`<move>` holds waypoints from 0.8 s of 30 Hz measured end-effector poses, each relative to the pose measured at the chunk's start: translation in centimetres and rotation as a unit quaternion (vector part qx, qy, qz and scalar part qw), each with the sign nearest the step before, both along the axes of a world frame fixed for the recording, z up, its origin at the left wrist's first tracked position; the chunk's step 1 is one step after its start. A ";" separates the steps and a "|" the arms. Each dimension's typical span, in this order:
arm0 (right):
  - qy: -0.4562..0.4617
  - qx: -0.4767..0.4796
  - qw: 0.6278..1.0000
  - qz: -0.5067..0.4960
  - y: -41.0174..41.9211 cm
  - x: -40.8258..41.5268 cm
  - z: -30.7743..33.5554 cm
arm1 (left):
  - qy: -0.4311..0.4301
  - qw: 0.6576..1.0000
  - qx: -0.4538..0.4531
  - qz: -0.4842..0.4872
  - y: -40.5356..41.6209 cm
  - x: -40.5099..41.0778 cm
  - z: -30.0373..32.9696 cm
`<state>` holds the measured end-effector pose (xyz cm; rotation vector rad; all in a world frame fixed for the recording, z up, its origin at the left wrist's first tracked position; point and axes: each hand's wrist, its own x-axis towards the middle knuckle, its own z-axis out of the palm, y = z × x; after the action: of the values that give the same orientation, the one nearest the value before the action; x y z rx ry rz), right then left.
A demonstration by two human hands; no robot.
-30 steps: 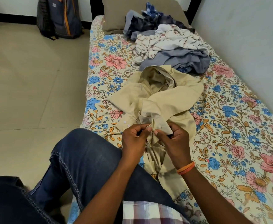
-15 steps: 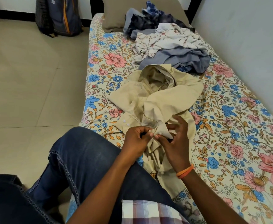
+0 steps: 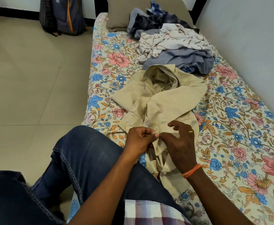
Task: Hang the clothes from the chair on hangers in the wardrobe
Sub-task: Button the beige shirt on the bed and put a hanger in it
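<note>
Fingers of the left hand [image 3: 138, 140] are curled, pinching the button edge of the crumpled beige cotton shirt [image 3: 164, 101] at lower centre of the frame. Right hand [image 3: 179, 142] pinches the same edge with thumb and forefinger, its other fingers raised and spread. Both hands touch. This shirt lies on the floral bedsheet [image 3: 240, 130], below a pile of grey and patterned clothes [image 3: 173, 46] at upper centre.

Beige shirt [image 3: 164, 101]; floral bedsheet [image 3: 240, 127] pink, blue, orange; orange wristband [image 3: 192, 171].

A floral-sheeted bed [image 3: 230, 143] carries a beige shirt [image 3: 165, 101], a heap of clothes [image 3: 173, 44] and a pillow [image 3: 116, 21]
</note>
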<state>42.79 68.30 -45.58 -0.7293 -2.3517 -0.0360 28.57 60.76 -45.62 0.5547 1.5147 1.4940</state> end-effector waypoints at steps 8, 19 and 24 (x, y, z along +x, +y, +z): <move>0.016 -0.213 0.977 -0.017 1.3 0.3 -1.0 | 0.209 0.973 -0.093 0.025 0.3 0.5 -0.8; -0.008 -0.278 0.958 0.066 2.6 2.1 -1.3 | 0.265 0.960 -0.058 -0.066 0.4 1.2 -0.8; -0.126 -0.151 0.980 0.021 1.7 0.4 -2.0 | 0.308 0.944 -0.061 -0.104 0.3 1.8 -1.4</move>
<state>43.15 70.03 -47.59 -0.8603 -2.6494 0.2678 30.33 61.09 -47.05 1.1451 1.9289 1.1000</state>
